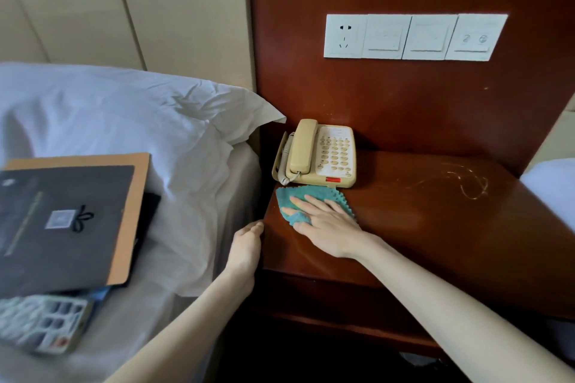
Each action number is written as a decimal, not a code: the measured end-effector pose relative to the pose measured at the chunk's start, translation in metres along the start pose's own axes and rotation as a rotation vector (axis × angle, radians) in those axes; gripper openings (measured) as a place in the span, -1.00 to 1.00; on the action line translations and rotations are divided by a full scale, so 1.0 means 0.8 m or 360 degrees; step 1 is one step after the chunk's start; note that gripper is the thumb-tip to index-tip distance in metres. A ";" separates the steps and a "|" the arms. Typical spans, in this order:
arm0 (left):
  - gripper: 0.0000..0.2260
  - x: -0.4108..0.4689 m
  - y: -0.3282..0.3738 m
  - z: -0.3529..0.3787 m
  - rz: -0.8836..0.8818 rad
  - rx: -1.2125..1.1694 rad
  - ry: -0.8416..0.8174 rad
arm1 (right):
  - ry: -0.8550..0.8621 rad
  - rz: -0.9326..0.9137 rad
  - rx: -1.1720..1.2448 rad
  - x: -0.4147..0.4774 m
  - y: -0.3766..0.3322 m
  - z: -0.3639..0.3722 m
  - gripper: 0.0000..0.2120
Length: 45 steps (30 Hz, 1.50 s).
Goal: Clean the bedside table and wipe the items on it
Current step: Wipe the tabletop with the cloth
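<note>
The right grip (326, 224) lies flat, fingers apart, pressing a teal cloth (297, 196) onto the counter (435, 211); the phone (320, 155) sits just beyond its fingertips. The left grip (245, 246), fingers loose, touches the counter's edge.

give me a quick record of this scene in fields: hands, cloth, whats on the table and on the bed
right hand: flat on the teal cloth, pressing it to the tabletop
left hand: touching the table's left edge, beside the bed
bedside table: dark red wood, pale scratch marks at right rear
telephone: beige, handset on cradle, just behind the cloth
bed: dark folder and remote control lying on it
wall: socket and switch panel
</note>
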<state>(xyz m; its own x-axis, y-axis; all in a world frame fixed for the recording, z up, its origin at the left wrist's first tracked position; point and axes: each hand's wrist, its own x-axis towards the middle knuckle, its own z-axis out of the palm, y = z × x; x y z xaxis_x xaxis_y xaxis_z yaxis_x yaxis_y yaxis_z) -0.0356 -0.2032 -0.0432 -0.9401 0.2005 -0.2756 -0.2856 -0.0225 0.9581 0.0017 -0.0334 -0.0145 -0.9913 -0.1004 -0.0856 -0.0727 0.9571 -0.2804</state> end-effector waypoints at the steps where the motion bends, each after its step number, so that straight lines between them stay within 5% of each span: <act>1: -0.75 0.003 -0.002 -0.001 -0.0002 -0.0008 -0.0013 | -0.0004 -0.0006 -0.0011 0.013 -0.008 0.000 -0.54; 12: -0.69 0.007 0.016 -0.016 -0.0359 -0.0347 -0.0023 | -0.0062 -0.0055 -0.0007 0.016 -0.047 0.005 -0.54; 22: -0.79 -0.002 0.032 -0.032 -0.0268 -0.0038 -0.0001 | -0.0162 -0.0508 -0.0365 -0.053 -0.068 0.022 -0.52; 30: -0.67 0.000 0.018 -0.022 0.0448 0.0615 0.0114 | 0.0029 -0.0712 -0.0733 -0.104 -0.030 0.022 -0.50; 39: -0.69 -0.034 0.020 0.010 0.1118 0.1622 0.0090 | 0.0126 -0.0424 -0.0738 -0.190 0.055 0.009 -0.43; 45: -0.66 -0.058 0.013 0.078 0.1380 0.1869 -0.0145 | 0.0279 -0.0126 -0.0666 -0.244 0.108 0.005 -0.41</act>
<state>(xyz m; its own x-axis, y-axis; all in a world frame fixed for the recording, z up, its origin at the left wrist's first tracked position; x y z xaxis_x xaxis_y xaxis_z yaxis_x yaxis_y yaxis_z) 0.0171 -0.1513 -0.0156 -0.7073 0.6010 0.3722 0.7065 0.6198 0.3416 0.1896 0.0674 -0.0258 -0.9819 -0.1647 0.0936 -0.1515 0.9794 0.1337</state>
